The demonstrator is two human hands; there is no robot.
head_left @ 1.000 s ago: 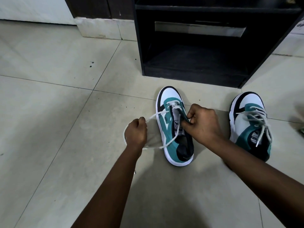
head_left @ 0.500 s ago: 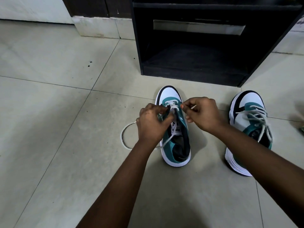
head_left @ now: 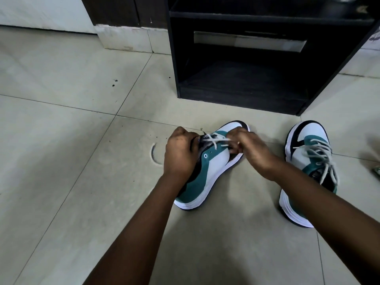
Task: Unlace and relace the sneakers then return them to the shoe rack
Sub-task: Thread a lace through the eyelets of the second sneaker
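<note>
Threading the white lace (head_left: 216,140) through the tilted teal sneaker (head_left: 207,171) on the floor tiles (head_left: 82,120) | our left hand (head_left: 181,155) grips its collar, right hand (head_left: 250,151) pinches the lace | next we judge: feed the next eyelet (head_left: 205,156) | second sneaker (head_left: 308,161) laced, shoe rack (head_left: 246,79) waiting.

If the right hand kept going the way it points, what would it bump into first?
The right hand points left across the tilted sneaker, so probably the lace, then the left hand; depth is unclear.
</note>
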